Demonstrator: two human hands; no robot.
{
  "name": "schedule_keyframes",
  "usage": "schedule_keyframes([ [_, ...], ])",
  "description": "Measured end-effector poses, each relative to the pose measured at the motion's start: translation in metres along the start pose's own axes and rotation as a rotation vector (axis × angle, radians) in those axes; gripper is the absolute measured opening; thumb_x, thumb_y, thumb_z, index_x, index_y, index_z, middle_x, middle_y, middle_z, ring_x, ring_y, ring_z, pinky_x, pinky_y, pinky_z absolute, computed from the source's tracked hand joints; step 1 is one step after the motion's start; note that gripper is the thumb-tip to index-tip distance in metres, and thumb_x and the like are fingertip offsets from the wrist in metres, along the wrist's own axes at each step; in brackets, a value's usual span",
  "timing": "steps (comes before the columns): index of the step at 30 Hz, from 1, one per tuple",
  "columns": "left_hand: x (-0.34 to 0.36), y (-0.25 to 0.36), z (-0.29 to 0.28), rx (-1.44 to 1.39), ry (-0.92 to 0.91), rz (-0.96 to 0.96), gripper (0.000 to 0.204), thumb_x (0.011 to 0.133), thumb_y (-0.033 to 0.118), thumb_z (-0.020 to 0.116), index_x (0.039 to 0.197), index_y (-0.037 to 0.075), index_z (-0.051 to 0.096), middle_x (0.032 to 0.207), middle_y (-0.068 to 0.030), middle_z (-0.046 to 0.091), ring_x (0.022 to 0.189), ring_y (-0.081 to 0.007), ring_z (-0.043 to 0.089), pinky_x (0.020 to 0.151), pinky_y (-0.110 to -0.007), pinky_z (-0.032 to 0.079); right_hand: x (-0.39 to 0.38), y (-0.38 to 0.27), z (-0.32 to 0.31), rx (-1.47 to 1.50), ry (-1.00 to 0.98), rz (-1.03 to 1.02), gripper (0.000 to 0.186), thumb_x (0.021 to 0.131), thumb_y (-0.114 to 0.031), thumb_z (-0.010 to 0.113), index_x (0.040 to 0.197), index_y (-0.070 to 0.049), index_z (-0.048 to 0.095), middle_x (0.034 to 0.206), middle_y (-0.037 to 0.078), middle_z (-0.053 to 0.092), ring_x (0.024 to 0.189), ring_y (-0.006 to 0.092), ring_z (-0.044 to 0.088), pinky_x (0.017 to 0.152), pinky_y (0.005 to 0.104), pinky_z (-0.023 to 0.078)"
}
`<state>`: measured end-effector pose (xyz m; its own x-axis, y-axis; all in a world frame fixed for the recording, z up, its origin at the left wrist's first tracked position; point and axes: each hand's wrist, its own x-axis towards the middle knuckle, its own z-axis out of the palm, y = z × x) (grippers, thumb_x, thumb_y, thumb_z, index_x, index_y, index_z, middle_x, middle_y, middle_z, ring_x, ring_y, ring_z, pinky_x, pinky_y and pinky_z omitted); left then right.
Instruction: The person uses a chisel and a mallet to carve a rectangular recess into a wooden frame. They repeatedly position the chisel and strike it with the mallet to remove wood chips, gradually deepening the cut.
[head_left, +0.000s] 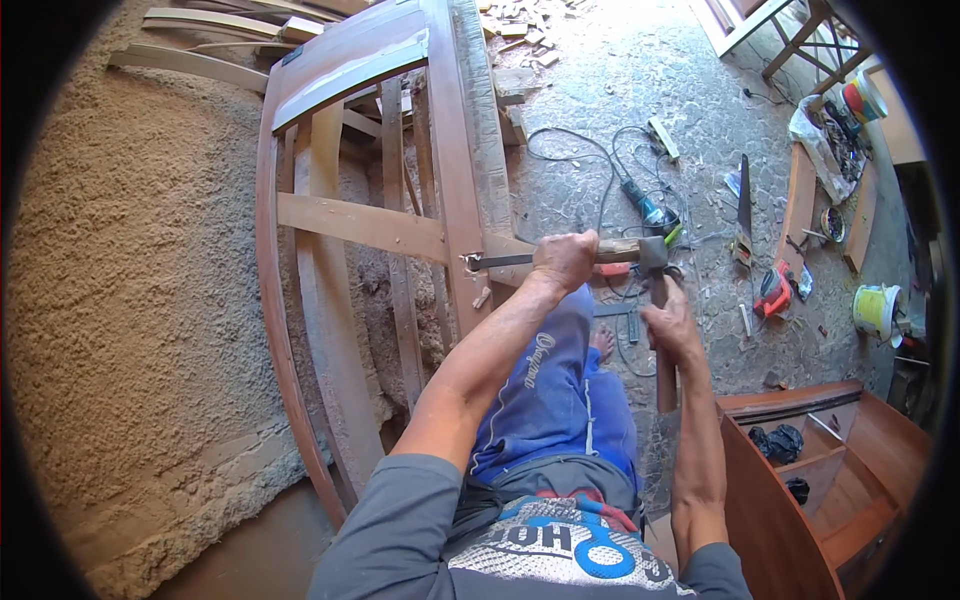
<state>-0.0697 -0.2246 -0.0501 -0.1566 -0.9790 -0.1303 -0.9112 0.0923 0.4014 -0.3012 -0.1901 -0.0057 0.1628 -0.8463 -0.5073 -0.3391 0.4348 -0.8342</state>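
A reddish-brown wooden frame (455, 150) with a curved side lies to my left on rough timbers. My left hand (567, 260) is closed around a chisel (508, 261), held nearly level. The chisel's tip sits at a small chipped notch (472, 262) in the frame's right rail, beside the pale crosspiece (360, 222). A wooden chip (482, 298) lies on the rail just below. My right hand (675, 325) grips a hammer (653, 252) by its handle. The metal head is at the end of the chisel's wooden handle; I cannot tell whether they touch.
Sawdust (140, 260) is heaped along the left. On the floor to the right lie a corded blue-green power tool (643, 203), a handsaw (744, 215) and a red power tool (773, 290). A bucket (876, 311) stands farther right. A brown wooden cabinet (775, 500) is at the lower right.
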Motion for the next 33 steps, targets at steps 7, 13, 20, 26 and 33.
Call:
schedule_keyframes([
  [7, 0.003, 0.006, -0.006, 0.005, -0.054, -0.009, 0.011, 0.088, 0.021, 0.062, 0.092, 0.01, 0.064, 0.082, -0.0172, 0.073, 0.077, -0.0366, 0.074, 0.067, -0.049, 0.058, 0.006, 0.006, 0.01, 0.133, 0.029, -0.045, 0.036, 0.081, -0.003, 0.063, 0.116, -0.003, 0.051, 0.071, 0.004, 0.054, 0.042, 0.012, 0.051, 0.036, 0.0301, 0.044],
  [13, -0.002, 0.003, -0.005, 0.008, -0.058, -0.033, 0.014, 0.086, 0.021, 0.066, 0.093, 0.009, 0.063, 0.085, -0.018, 0.073, 0.08, -0.0365, 0.074, 0.069, -0.049, 0.058, 0.005, 0.003, 0.006, 0.193, 0.157, 0.062, 0.042, 0.081, -0.005, 0.064, 0.122, -0.001, 0.051, 0.072, 0.005, 0.055, 0.043, 0.0131, 0.053, 0.038, 0.0304, 0.044],
  [20, 0.007, 0.009, -0.023, -0.034, -0.261, -0.068, 0.019, 0.082, 0.015, 0.067, 0.098, 0.006, 0.071, 0.096, -0.0212, 0.074, 0.093, -0.0373, 0.074, 0.08, -0.048, 0.058, -0.028, 0.014, -0.002, 0.208, -0.053, 0.127, 0.04, 0.082, -0.004, 0.062, 0.121, 0.0, 0.05, 0.066, 0.003, 0.053, 0.042, 0.0134, 0.052, 0.036, 0.0303, 0.041],
  [26, 0.022, 0.001, -0.025, -0.069, -0.548, -0.154, 0.026, 0.076, 0.013, 0.068, 0.099, 0.007, 0.077, 0.105, -0.0221, 0.074, 0.103, -0.0373, 0.072, 0.089, -0.046, 0.057, -0.04, 0.032, 0.007, 0.381, 0.044, 0.201, 0.042, 0.083, -0.003, 0.062, 0.123, 0.0, 0.049, 0.064, 0.002, 0.051, 0.041, 0.0133, 0.05, 0.035, 0.03, 0.041],
  [33, -0.007, 0.032, -0.066, 0.036, -0.246, -0.071, 0.013, 0.088, 0.017, 0.067, 0.095, 0.006, 0.07, 0.099, -0.0209, 0.073, 0.094, -0.0368, 0.073, 0.076, -0.047, 0.06, -0.063, 0.052, -0.006, 0.326, 0.046, 0.242, 0.045, 0.082, -0.004, 0.065, 0.124, -0.001, 0.05, 0.064, 0.001, 0.052, 0.041, 0.0122, 0.05, 0.036, 0.0293, 0.041],
])
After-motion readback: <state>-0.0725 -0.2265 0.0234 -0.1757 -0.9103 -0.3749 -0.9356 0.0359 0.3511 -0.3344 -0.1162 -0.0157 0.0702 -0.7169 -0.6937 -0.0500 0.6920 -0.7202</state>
